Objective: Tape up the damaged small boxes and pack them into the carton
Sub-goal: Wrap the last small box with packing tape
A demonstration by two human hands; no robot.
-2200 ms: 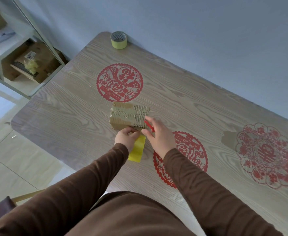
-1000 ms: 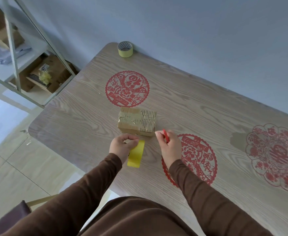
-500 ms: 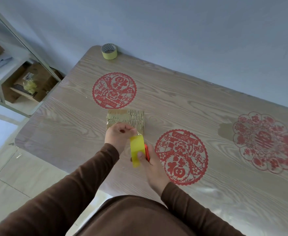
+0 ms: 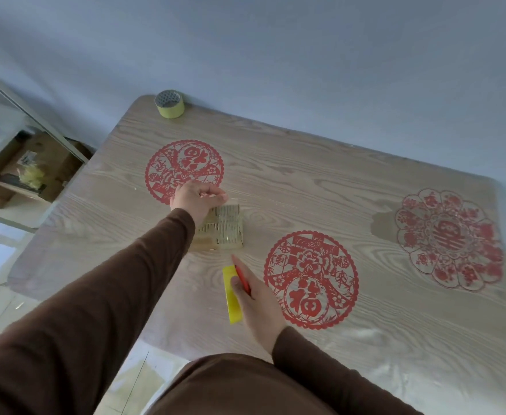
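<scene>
On the wood-grain worktop, a small cardboard box sits just left of centre, its ribbed, worn top facing up. The left hand reaches out over the box's far edge, at about 11 o'clock from it, with fingers curled and pinching the end of a clear strip of tape that stretches across the box top; the strip is faint and hard to trace. At about 6 o'clock from the box, near the worktop's front edge, the right hand grips a yellow tape roll seen edge-on, with a red-handled tool held against it under the index finger; the tool's blade end cannot be made out. The roll is apart from the box, close to it. A second yellow tape roll stands at the far left corner of the worktop, at 11 o'clock, beside the wall. Three red paper-cut decorations lie flat on the surface: one just beyond the left hand, one at 3 o'clock from the right hand, one near the right end. Off the worktop at 9 o'clock, a metal shelf holds cardboard cartons.
</scene>
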